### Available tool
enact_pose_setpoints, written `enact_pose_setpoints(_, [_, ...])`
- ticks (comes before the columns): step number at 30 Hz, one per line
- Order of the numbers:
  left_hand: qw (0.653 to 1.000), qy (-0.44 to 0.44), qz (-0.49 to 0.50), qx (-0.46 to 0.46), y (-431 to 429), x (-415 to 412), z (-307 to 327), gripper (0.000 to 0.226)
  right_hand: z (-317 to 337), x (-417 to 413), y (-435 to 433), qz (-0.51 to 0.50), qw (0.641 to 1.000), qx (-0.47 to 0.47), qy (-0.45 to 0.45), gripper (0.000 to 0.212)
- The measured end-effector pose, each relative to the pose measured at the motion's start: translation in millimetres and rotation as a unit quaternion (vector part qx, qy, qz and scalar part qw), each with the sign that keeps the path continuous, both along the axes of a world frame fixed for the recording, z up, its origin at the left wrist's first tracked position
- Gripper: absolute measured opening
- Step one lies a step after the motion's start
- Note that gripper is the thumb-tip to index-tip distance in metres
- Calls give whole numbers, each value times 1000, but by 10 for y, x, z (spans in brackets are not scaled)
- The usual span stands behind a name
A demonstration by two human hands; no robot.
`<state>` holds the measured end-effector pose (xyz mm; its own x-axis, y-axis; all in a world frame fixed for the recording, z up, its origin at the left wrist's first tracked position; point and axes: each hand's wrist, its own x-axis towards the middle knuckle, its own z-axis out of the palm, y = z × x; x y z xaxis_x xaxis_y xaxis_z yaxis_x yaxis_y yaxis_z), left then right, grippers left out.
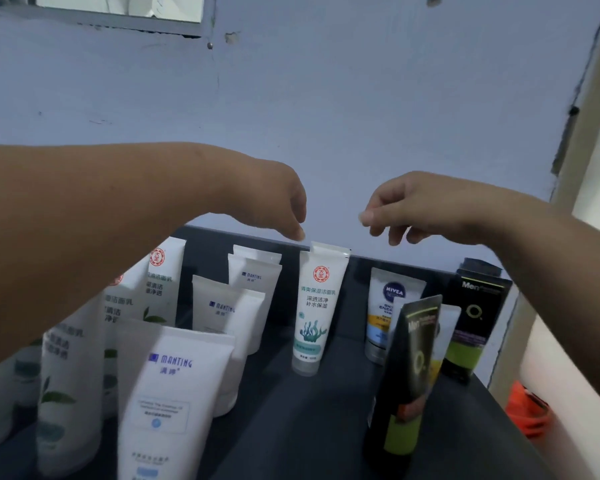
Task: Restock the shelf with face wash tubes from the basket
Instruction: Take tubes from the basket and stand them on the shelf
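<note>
Both hands hang over a dark shelf full of standing face wash tubes. The left hand points its fingers down. The right hand has loosely bent fingers, with the thumb and first finger close together. Neither hand holds anything.

What could go wrong? The tubes stand on their small caps, so I think they tip easily. The black and green tube in front leans and stands right under the right arm. A low arm could bump it, and it could knock the NIVEA tube behind it. The left arm passes above the MANTING tubes, and a dip there could push them over one after another.

The white tube with the green sea plant stands upright in the middle of the shelf. Its flat top is just under the left fingertips, a bit to their right. I cannot tell if they touch it. The right hand is up and to the right of it, apart. An orange thing shows low on the right. It may be the basket, but too little of it shows to tell.
</note>
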<state>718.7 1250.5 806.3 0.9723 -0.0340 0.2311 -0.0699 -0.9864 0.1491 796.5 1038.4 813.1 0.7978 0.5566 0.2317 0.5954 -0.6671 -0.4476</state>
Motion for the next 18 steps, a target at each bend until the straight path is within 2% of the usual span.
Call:
enact_pose_setpoints(4, [1000, -13, -17, -11, -153, -107, 67, 33, 22, -422, -360, 79, 990, -17, 118, 41])
enact_pose_setpoints(7, [999, -28, -31, -33, -329, -223, 112, 33, -97, -550, -545, 86, 986, -47, 134, 49])
enact_pose_setpoints(10, [996, -52, -43, -65, -557, -341, 146, 32, -269, -648, -619, 67, 992, -52, 97, 39])
enact_pose_setpoints(14, [979, -94, -68, -167, -901, -465, 139, 26, -539, -706, -578, 46, 999, 0, 14, 6])
enact_pose_setpoints(18, [959, -104, -53, -257, -1197, -548, -21, 33, -680, -739, -530, 26, 997, 60, -31, 6])
